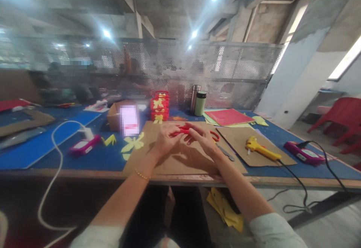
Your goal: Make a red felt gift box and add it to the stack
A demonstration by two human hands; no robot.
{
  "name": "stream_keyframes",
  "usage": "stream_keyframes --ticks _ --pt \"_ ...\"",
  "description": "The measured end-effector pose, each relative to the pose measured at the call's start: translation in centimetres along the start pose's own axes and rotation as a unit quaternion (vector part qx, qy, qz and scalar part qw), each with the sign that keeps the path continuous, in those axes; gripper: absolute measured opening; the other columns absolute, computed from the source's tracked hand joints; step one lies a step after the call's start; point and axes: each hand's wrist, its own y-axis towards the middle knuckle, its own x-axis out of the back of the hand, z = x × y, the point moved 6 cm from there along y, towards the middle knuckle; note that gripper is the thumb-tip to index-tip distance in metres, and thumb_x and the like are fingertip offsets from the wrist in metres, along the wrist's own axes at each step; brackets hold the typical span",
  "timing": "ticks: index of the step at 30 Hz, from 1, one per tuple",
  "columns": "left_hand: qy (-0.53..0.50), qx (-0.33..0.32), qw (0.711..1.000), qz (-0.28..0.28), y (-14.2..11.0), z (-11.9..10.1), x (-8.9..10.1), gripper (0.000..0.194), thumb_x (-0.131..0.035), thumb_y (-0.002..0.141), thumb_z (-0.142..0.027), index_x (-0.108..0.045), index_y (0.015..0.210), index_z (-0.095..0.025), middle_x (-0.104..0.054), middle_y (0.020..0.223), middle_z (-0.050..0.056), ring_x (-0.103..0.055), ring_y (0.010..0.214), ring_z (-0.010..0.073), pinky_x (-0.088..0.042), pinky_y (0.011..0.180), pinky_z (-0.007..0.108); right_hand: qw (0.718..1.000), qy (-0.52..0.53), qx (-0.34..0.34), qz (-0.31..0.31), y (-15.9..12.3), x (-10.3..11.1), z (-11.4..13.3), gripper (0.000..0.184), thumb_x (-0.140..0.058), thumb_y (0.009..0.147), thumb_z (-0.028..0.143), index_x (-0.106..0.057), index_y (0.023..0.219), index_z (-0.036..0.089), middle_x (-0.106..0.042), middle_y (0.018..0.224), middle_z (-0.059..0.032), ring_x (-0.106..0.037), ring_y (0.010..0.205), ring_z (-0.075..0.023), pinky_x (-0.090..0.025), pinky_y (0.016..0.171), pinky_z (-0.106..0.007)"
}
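Above a brown cardboard sheet [180, 161], a small red piece [184, 129], perhaps folded paper, sits between my two hands. My left hand [167, 138] pinches its left end, fingers closed. My right hand [203, 139] has its curled fingers on the right side, covering part of it. What the red piece is exactly stays partly hidden. Scissors [229, 157] with red and orange handles lie on the cardboard beside my right hand. Behind the hands stands a stack of red pieces with yellow bows [159, 107]. Yellow petal-shaped cutouts [132, 144] lie to the left.
A yellow glue gun [261, 148] rests on a second cardboard piece [284, 159], its cord trailing off the front edge. Purple power strips [304, 154] lie at both sides. Bottles [200, 104], red paper [229, 117], a cardboard box [114, 115] and a lit phone [129, 120] stand farther back.
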Motion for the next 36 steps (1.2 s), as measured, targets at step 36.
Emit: stream_keyframes --ticks 36 --pt "-0.026 0.045 0.998 0.029 -0.2 1.1 -0.6 0.013 -0.076 0.092 -0.026 -0.085 0.101 -0.026 -0.082 0.101 0.007 -0.075 0.101 0.0235 -0.063 0.095 0.045 0.996 0.070 -0.061 -0.002 0.3 -0.4 -0.3 0.049 -0.082 0.078 0.064 -0.083 0.092 0.017 -0.078 0.080 -0.0068 -0.071 0.070 -0.0165 -0.058 0.065 -0.028"
